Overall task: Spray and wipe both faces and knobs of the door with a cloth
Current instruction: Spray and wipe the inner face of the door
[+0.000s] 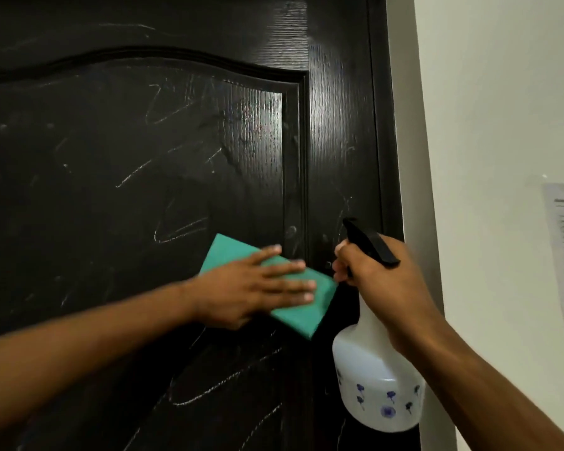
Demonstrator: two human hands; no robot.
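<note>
Door [176, 157] fills left and centre of frame, chalk-like scrawls all over: wiping barely begun, I judge. Left hand [258, 288] flat, pressing cloth [293, 314] mid-frame; right hand [381, 288] grips bottle [378, 385]. No knob visible.

My one head camera sits close before the door [176, 157], facing it slightly downward, the white wall [502, 109] to the door's right.
</note>
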